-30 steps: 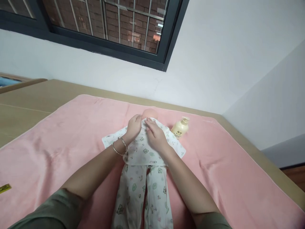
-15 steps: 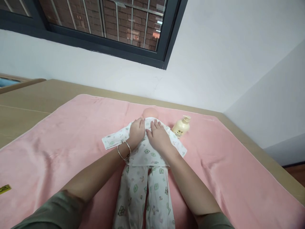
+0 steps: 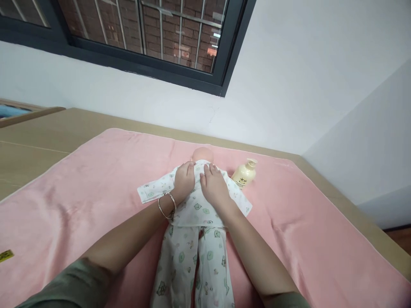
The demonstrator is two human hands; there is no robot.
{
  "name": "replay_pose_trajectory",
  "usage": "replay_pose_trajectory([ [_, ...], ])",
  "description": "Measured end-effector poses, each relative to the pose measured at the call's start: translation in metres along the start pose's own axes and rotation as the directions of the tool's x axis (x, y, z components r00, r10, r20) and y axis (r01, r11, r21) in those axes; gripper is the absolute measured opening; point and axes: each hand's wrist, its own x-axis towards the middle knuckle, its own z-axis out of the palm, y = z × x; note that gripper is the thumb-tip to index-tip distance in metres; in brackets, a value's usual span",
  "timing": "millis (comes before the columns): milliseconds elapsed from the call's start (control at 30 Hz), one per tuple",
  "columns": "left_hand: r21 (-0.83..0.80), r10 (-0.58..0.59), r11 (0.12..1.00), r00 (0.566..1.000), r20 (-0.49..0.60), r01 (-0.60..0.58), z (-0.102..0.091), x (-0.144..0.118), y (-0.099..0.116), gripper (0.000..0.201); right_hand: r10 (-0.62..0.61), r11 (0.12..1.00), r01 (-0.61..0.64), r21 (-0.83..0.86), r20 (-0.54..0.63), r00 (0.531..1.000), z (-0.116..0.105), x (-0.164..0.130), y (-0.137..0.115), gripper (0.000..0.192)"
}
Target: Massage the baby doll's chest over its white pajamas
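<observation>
A bald doll [image 3: 203, 154] lies on a pink blanket, dressed in a white shirt [image 3: 199, 216] with small green prints and matching trousers [image 3: 183, 261]. My left hand [image 3: 185, 180], with a bangle at its wrist, is at the shirt's upper left, its fingers curled closed at the cloth near the collar; their tips are partly hidden. Flat on the upper right of the shirt rests my right hand [image 3: 214, 184], fingers stretched out and slightly apart. A pale yellow pump bottle [image 3: 244, 174] is just right of the doll's shoulder.
The pink blanket [image 3: 105, 179] has folds and covers much of a wooden surface [image 3: 96, 119]. Behind it rises a white wall with a dark-framed window [image 3: 144, 64]. A small yellow label [image 3: 5, 256] shows at the left edge.
My right hand has shifted slightly over the shirt, its thumb now closer to the fingers. My left hand stays at nearly the same spot. The view has tilted a little.
</observation>
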Motion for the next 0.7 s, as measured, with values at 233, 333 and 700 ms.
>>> replay_pose_trajectory([
  [233,0.014,0.007,1.0,1.0,0.014,-0.007,-0.001,0.0,0.0,0.04,-0.242,0.966,0.241,0.088,-0.004,0.97,0.004,0.002,0.006,0.051],
  [333,0.068,0.023,0.997,0.999,0.041,-0.026,-0.001,0.001,0.001,0.04,-0.173,0.975,0.171,0.139,0.001,0.985,0.001,0.008,0.017,0.053],
  [700,0.534,0.181,0.79,0.947,0.267,-0.302,0.006,-0.011,0.02,0.048,0.077,0.984,-0.075,0.162,-0.01,0.997,-0.004,0.014,0.026,0.062],
])
